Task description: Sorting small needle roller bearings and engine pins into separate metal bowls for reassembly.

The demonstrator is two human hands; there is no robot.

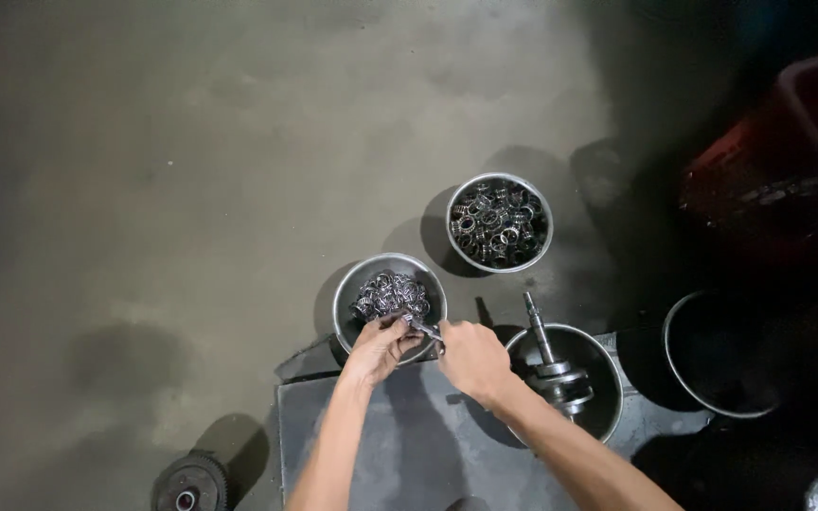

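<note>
Head view: both hands meet over the near bowl (345, 305), low centre of frame. The left hand (378, 348) curls at the bowl's 6 o'clock rim, fingers pressed together around a small metal part (411, 323), probably to steady it above the pile so that anything dropped falls back in. The right hand (471, 358), at the bowl's 4 o'clock, pinches a thin tool (431, 331) whose tip meets that part. The bowl holds a heap of small shiny rings (390, 293), bright and tangled. At its 1 o'clock, well apart, a second bowl (499, 180) holds darker rings. At 3 o'clock a third bowl (611, 378) cradles a crank (553, 364), its shaft leaning toward 11 o'clock. A grey mat (409, 435) lies under the forearms; a gear (189, 484) sits at 8 o'clock on the concrete floor (191, 142).
</note>
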